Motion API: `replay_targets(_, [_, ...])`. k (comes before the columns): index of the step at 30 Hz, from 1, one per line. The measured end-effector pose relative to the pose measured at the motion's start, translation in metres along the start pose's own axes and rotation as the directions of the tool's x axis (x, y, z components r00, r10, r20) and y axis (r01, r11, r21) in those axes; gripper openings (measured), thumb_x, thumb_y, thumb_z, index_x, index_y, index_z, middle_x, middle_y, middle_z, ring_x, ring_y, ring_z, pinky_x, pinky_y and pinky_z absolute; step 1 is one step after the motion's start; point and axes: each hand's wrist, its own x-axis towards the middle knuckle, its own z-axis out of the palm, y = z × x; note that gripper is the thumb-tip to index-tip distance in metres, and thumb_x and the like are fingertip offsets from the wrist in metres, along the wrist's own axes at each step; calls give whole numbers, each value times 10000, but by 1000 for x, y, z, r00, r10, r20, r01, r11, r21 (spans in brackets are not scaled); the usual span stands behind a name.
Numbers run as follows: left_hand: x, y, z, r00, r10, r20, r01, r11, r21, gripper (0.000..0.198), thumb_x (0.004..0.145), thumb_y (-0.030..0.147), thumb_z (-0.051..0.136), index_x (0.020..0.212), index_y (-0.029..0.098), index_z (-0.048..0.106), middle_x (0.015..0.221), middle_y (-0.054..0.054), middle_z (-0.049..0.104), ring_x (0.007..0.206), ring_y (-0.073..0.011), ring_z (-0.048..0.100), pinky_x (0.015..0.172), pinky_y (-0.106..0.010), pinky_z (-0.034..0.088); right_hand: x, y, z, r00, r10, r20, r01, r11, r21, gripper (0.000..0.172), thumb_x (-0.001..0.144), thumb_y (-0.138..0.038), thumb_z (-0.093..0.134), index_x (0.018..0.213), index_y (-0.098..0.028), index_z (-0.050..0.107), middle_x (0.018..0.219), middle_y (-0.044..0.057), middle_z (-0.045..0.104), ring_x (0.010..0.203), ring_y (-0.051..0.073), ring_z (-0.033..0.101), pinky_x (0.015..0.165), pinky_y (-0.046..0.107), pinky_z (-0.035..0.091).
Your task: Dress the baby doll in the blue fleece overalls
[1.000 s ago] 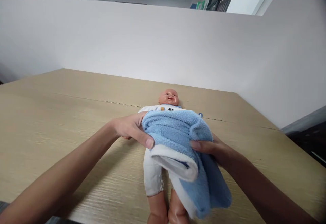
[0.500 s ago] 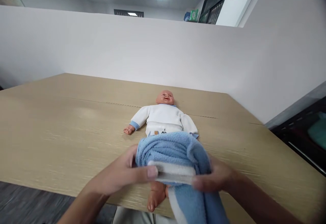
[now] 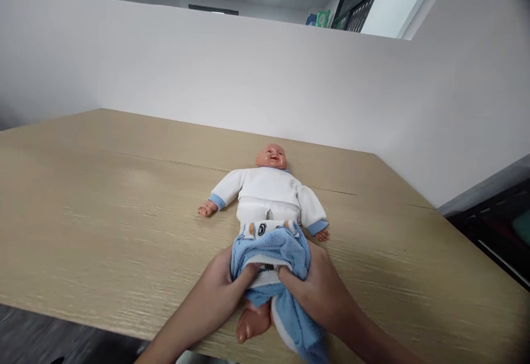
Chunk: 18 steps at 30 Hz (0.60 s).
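Observation:
A baby doll in a white top with blue cuffs lies on its back, its head away from me. Blue terry pants with white trim are bunched around its lower body. My left hand grips the bunched fabric from the left side, thumb tucked into the white-edged opening. On the other side my right hand holds the same opening, its thumb inside as well. Most fingers of both hands are hidden behind the cloth. One bare foot shows below; a loose pant leg hangs beside it toward the table's near edge.
The doll lies on a wide wood-grain table. Behind it stands a white partition wall. A dark rack or shelf is beyond the table on the right. Grey floor shows at the lower left.
The pants have moved up and away from me onto the doll's lower body, with both hands on them. My thumbs have gone into the opening, and the bundle lies lower.

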Motion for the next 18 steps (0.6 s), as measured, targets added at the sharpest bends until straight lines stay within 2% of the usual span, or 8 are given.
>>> replay_targets(4, [26,12,-14,996,74,42,-79,989,122,348,1045,522,585,1133,211,714,1203,-64,799,1175,-302,736,1020,-365,546,30,11,2,997,19,-73,-22,999,-30,185,784,-222,670,964,-215,712,941,34,798,889,260,738,861,389,568])
replay_targets(8, [39,24,-27,995,103,-17,-93,947,307,288,1001,489,606,1019,208,668,1056,-66,789,1024,-321,735,919,-402,544,54,1,-6,997,-20,-69,17,999,-40,217,798,-256,685,1003,-204,729,953,45,813,918,276,749,867,396,566])
replay_targets(10, [34,30,-29,991,114,-65,-86,937,338,314,994,514,595,1012,205,650,1040,-76,779,997,-326,721,889,-403,540,55,-15,-13,998,-55,-34,54,998,-41,162,813,-247,683,964,-211,727,926,33,809,899,263,741,850,375,564])
replay_targets(13, [14,33,-28,990,109,-95,-81,963,256,359,1015,554,578,1098,212,651,1082,-71,776,1042,-317,712,875,-367,545,42,-44,-22,990,-117,75,119,992,-32,44,827,-200,685,847,-237,674,848,-12,770,816,214,699,795,324,548])
replay_targets(16, [-10,27,-24,993,62,-102,-41,980,197,390,1026,570,577,1178,217,646,1126,-76,775,1092,-316,707,884,-345,558,22,-63,-23,971,-170,168,177,984,-30,125,792,-139,687,828,-252,648,868,-40,760,780,183,680,773,298,530])
replay_targets(18, [-21,19,-22,995,32,-93,-15,984,180,419,1034,572,574,1245,216,641,1259,-94,759,1179,-323,690,974,-352,552,13,-67,-19,964,-167,209,182,982,-52,175,769,-124,686,876,-261,665,931,-40,778,813,187,700,780,304,526])
